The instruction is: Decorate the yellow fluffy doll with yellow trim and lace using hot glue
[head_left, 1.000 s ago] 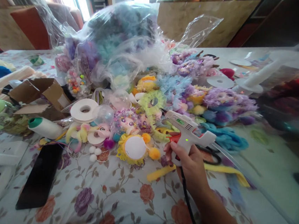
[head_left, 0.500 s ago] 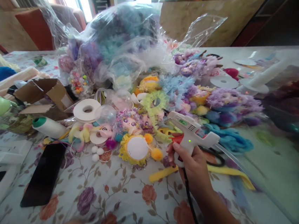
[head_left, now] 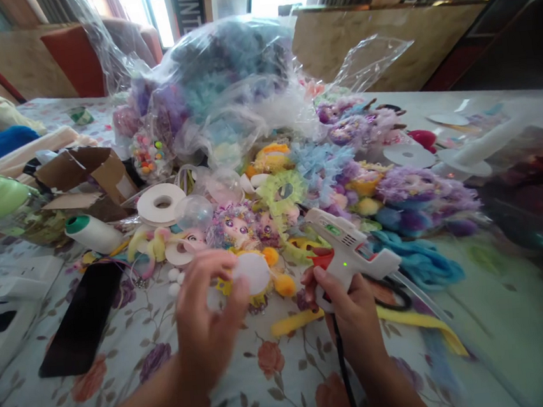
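My right hand is wrapped around the handle of a white hot glue gun with a red trigger, a small green light and a black cord hanging down. Its nozzle points left and up, and a clear glue stick trails from the back. My left hand is slightly blurred, with thumb and fingers apart and nothing visibly held. It hovers by a round white disc edged in yellow trim, partly covering it. Orange pom-poms sit at the disc's right side. Behind it lies a doll face with frilly purple trim.
Ribbon spools, a thread cone and an opened cardboard box stand at left, with a black phone in front. A big plastic bag rises behind. A yellow strip and blue yarn lie near the glue gun.
My left hand has come up from the lower left to the white disc, fingers spread. My right hand keeps the glue gun in nearly the same place. The view has tilted slightly.
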Available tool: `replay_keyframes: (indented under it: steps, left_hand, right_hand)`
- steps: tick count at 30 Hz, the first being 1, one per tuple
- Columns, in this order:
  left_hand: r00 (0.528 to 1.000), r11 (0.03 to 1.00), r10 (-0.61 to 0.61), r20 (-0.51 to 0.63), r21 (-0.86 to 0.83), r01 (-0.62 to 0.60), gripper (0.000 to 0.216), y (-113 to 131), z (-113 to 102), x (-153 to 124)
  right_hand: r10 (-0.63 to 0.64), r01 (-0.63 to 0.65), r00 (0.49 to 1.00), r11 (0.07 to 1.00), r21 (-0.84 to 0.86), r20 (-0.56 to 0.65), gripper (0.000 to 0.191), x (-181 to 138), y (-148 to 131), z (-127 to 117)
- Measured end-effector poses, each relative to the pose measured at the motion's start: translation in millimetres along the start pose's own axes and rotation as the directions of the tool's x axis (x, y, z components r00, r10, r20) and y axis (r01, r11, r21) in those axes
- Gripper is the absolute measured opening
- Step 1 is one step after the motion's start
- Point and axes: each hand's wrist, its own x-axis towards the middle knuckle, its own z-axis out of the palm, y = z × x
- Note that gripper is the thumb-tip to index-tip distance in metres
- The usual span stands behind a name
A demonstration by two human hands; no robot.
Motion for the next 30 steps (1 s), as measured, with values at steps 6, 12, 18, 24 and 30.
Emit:
replay_keyframes:
  steps: [6, 12, 18, 24, 30]
  left_hand:
    - [0.852, 0.926, -0.377, 0.364, 0.144, 0.349, 0.054, -39, 19, 22]
    - [0.748, 0.867, -0.473, 0.465, 0.097, 0.488, 0.078, -28, 21, 15]
    - [0.679, 0.874, -0.441, 0.587, 0.108, 0.475, 0.064, -18, 13, 5]
    - [0.602, 0.757, -0.515, 0.611, -0.007, 0.654, 0.085, -17, 9, -1]
    - [0.592, 0.426, -0.439, 0.676, -0.424, 0.799, 0.076, -19, 26, 16]
  right_hand:
    - [0.054, -0.054, 0.999, 0.993, -0.107, -0.004, 0.037, -6, 4, 6]
    - [0.057, -0.065, 0.997, 0.980, -0.189, -0.046, 0.033, -13, 17, 0]
    - [0.096, -0.097, 0.995, 0.979, -0.179, -0.012, 0.033, -21, 16, 0]
    - [0.054, -0.056, 0.998, 0.994, -0.095, -0.028, 0.034, -27, 15, 6]
    - [-0.053, 0.048, 0.993, 0.997, -0.054, -0.101, 0.038, -15, 8, -5]
